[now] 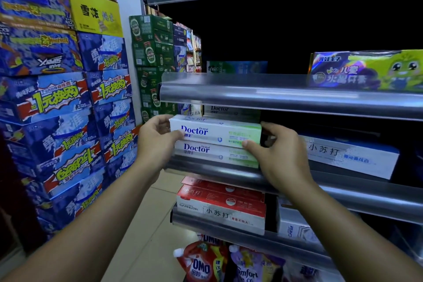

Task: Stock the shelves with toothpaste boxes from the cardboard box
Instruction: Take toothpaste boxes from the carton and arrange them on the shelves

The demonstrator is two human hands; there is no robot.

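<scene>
A wall of stacked blue printed cartons (57,98) fills your left side, with one yellow carton (93,11) among the upper rows. To your right run tiers of grey metal shelving (297,98) with clear plastic front rails. Dark green cartons (151,52) stand piled beyond the end of the shelving, over a pale tiled floor (142,224).

On the tier at chest height you hold a white-and-green "Doctor" toothpaste box (217,131) lengthwise, on top of a matching second Doctor box (217,152) at the shelf's left end. Your left grip (158,142) curls round the top box's left end, thumb on its front face. Your right grip (279,155) pinches its right end, thumb on the lower front edge, fingers over the top.

Just beside them on the same tier lies a long white box with a blue end (350,155). One tier up sits a bright green-and-purple cartoon box (366,71). One tier down, red-and-white boxes (222,204) are stacked. At the bottom stand a red "OMO" pouch (201,263) and a purple pouch (251,268).
</scene>
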